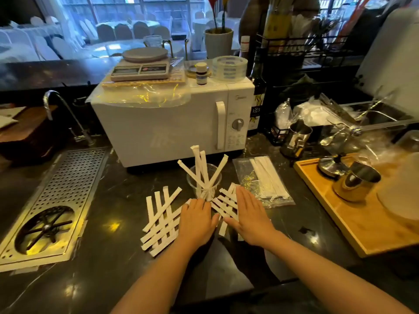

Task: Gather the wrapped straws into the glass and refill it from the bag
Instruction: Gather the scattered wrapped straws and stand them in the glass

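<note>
Both of your hands lie flat on the dark surface (113, 200), palms down, fingers stretched out and holding nothing. Your left hand (196, 220) covers the right edge of a crisscrossed pile of wrapped straws (162, 219), which fans out to the left of that hand. Your right hand (248, 219) rests on a second, smaller heap of wrapped straws (223, 203); their ends show in the gap between your two hands and just beyond your right fingertips (240, 192).

Directly beyond your hands, in line with the gap between them, stands the clear glass (204, 180), upright. Your left fingertips come close to its base; whether they touch it you cannot tell from here. A handful of wrapped straws (200, 164) already stand in the glass, leaning apart at different angles.

To the right of your right hand, and a little farther away from you, lies the clear bag (263, 182), flat on the surface, with a bundle of wrapped straws (268, 177) inside it. The bag's near corner is just beside your right hand.

Behind the glass sits a white microwave (172, 123) with a kitchen scale (141, 64) on top. Well to the left of your left hand a perforated metal drain tray (56, 200) is set into the surface. Far to the right of your right hand a wooden tray (353, 223) carries a steel pitcher (356, 181).
</note>
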The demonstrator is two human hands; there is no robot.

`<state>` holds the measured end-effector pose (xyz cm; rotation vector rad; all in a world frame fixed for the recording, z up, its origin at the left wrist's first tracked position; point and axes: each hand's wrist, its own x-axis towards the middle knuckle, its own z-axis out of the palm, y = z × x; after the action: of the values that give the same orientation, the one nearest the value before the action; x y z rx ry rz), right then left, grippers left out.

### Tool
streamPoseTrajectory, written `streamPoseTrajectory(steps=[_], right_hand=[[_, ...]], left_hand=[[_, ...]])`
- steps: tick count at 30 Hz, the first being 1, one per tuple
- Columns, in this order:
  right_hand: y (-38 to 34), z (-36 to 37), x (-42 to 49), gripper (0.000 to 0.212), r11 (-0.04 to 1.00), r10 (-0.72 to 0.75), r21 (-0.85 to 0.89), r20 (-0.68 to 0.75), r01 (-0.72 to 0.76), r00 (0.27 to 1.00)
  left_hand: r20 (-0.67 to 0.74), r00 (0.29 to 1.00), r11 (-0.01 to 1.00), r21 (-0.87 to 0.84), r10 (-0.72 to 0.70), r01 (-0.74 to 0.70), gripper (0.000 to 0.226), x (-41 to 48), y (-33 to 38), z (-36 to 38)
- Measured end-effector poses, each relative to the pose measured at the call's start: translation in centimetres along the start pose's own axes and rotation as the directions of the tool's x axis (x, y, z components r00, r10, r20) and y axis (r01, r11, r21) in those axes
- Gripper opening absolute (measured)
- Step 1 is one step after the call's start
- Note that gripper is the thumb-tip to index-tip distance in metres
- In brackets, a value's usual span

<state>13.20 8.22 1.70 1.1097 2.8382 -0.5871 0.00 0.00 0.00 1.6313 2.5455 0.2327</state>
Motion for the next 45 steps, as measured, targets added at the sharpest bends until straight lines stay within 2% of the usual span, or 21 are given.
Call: streamPoseTrajectory(steps=[2, 9, 16, 19, 21, 24, 25, 26, 28, 29, 34, 38, 41, 43, 45], right_hand=[[0.5, -0.4, 0.0, 0.086, 0.997, 0.066, 0.051, -0.016, -0.065, 0.998], [1.6, -0.7, 0.9, 0.08, 0.952, 0.278, 0.096, 0.126, -0.29, 0.952], [1.6, -1.1, 1.8, 0.064, 0.914, 0.371, 0.094, 0.198, -0.394, 0.907], [1.7, -1.1, 2.1, 0.049, 0.902, 0.377, 0.139, 0.205, -0.408, 0.903], [1.6, -1.0, 2.2, 0.03, 0.896, 0.366, 0.177, 0.227, -0.407, 0.903], [1.2, -1.1, 2.4, 0.024, 0.875, 0.358, 0.239, 0.267, -0.422, 0.894], [1.0, -1.1, 2.4, 0.016, 0.86, 0.358, 0.273, 0.279, -0.431, 0.891], [0.8, -1.2, 2.3, 0.014, 0.845, 0.359, 0.304, 0.288, -0.44, 0.888], [0.5, -1.3, 2.4, 0.034, 0.807, 0.368, 0.364, 0.303, -0.464, 0.879], [0.3, -1.3, 2.5, 0.037, 0.793, 0.365, 0.388, 0.316, -0.47, 0.876], [0.1, -1.2, 2.6, 0.031, 0.705, 0.379, 0.481, 0.365, -0.521, 0.85], [0.0, -1.0, 2.8, 0.027, 0.635, 0.412, 0.547, 0.359, -0.546, 0.838], [-0.3, -1.1, 3.0, 0.01, 0.594, 0.43, 0.589, 0.344, -0.548, 0.835], [-0.5, -1.1, 3.2, 0.008, 0.595, 0.439, 0.592, 0.327, -0.544, 0.837], [-0.5, -0.8, 3.5, 0.023, 0.601, 0.464, 0.58, 0.307, -0.55, 0.831]], left_hand=[[0.023, 1.0, 1.0, 0.02, -0.014, 0.013, 0.042, 0.5, 0.6, 0.3], [0.146, 0.986, 0.996, 0.06, -0.08, 0.072, 0.043, 1.9, 2.4, 1.0], [0.156, 0.951, 0.961, -0.031, -0.265, 0.273, 0.025, 2.4, 3.5, 1.1], [0.189, 0.94, 0.948, -0.092, -0.285, 0.306, 0.019, 2.5, 3.7, 1.3], [0.216, 0.932, 0.935, -0.141, -0.292, 0.325, 0.018, 2.6, 3.6, 1.4], [0.24, 0.93, 0.905, -0.261, -0.277, 0.337, 0.019, 2.9, 3.4, 1.4], [0.249, 0.932, 0.893, -0.303, -0.263, 0.333, 0.02, 3.0, 3.4, 1.3], [0.26, 0.933, 0.882, -0.337, -0.249, 0.33, 0.022, 3.0, 3.5, 1.2], [0.282, 0.93, 0.857, -0.39, -0.237, 0.337, 0.025, 3.0, 3.6, 0.9], [0.294, 0.926, 0.843, -0.413, -0.236, 0.346, 0.026, 3.0, 3.7, 0.9], [0.322, 0.925, 0.83, -0.444, -0.205, 0.338, 0.04, 3.0, 4.3, 0.5], [0.324, 0.933, 0.831, -0.467, -0.158, 0.303, 0.039, 3.0, 4.6, 0.6], [0.322, 0.935, 0.809, -0.505, -0.146, 0.3, 0.038, 2.9, 5.0, 0.5], [0.325, 0.933, 0.794, -0.521, -0.154, 0.312, 0.046, 3.0, 5.1, 0.5], [0.342, 0.922, 0.782, -0.518, -0.183, 0.347, 0.054, 3.1, 5.2, 0.5]])
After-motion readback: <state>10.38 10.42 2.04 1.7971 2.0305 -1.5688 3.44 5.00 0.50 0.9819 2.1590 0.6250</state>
